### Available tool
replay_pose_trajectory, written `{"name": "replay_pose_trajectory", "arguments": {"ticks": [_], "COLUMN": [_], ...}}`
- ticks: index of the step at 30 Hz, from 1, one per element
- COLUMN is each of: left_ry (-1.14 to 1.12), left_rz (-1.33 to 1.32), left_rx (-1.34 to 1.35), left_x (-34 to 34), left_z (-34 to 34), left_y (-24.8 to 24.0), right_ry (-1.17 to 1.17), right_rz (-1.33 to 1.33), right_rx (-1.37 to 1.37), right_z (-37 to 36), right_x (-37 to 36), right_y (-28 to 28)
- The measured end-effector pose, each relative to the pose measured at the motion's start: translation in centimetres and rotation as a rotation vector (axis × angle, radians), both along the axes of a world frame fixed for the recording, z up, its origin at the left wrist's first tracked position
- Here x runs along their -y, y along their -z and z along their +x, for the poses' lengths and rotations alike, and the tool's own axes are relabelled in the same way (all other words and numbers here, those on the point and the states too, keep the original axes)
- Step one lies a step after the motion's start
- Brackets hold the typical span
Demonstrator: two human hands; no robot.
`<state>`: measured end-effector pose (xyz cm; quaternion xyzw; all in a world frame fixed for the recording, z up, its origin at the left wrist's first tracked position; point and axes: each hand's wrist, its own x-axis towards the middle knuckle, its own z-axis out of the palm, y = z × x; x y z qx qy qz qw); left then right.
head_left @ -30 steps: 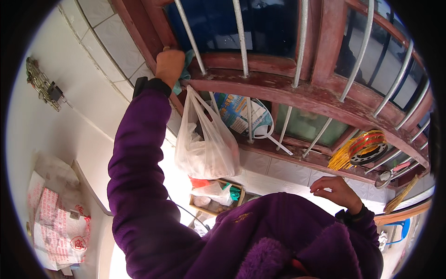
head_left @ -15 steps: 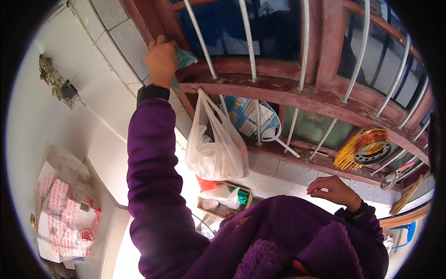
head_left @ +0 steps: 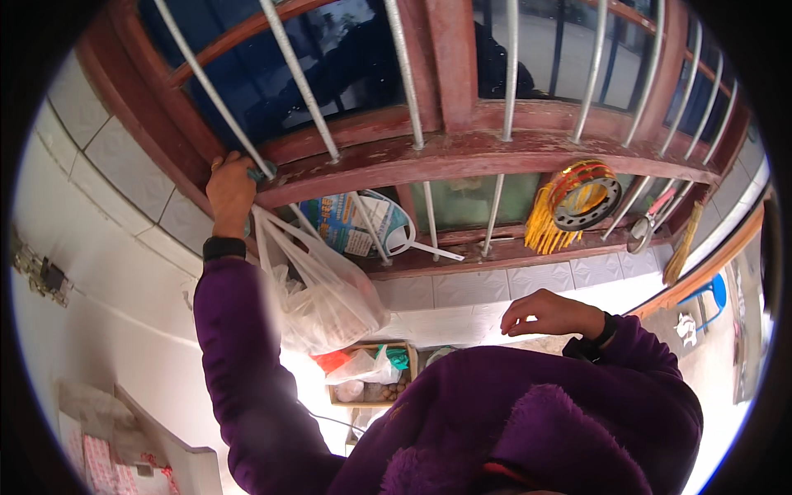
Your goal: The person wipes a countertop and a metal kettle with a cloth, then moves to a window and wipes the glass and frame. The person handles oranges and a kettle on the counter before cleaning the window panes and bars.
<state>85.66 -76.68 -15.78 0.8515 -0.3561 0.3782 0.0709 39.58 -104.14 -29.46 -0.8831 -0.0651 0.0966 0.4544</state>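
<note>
My left hand is closed on a teal cloth, pressed against the dark red wooden window frame at its left end. Only an edge of the cloth shows beside my fingers and the first metal bar. Just below that hand hangs a filled white plastic bag from the frame. My right hand hovers in front of the tiled wall, its fingers loosely bent with a gap at the thumb and nothing in them.
Metal bars cross the window. Behind them sits a blue hand fan. Farther right hang a ring with yellow tassels and a small brush. Below stands a box of bags; a chain with a padlock hangs far left.
My left hand with the cloth has come lower along the frame, to its crossbar by the first metal bar. The view has shifted, and the hanging bag tilts more. My right hand's fingers are more bent.
</note>
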Motion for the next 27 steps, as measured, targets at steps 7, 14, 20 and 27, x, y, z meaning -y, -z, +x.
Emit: {"name": "replay_pose_trajectory", "arguments": {"ticks": [7, 14, 20, 27], "left_ry": [0.035, 0.256, 0.894, 0.984], "left_rz": [-0.030, -0.241, -0.790, -0.797], "left_rx": [-0.023, -0.562, -0.915, -1.277], "left_x": [-0.1, -0.4, 2.5, 12.3], "left_z": [-0.4, -6.9, -18.6, -23.4], "left_y": [0.2, -2.1, -5.8, -10.9], "right_ry": [0.040, 0.097, 0.035, 0.135], "right_rz": [-0.011, -0.012, 0.011, -0.043], "right_rx": [-0.033, -0.059, 0.041, 0.059], "right_z": [-2.9, -6.3, -8.8, -17.5], "right_x": [-2.4, -1.3, 2.5, 10.2], "right_y": [0.8, 1.5, 2.0, 3.2]}}
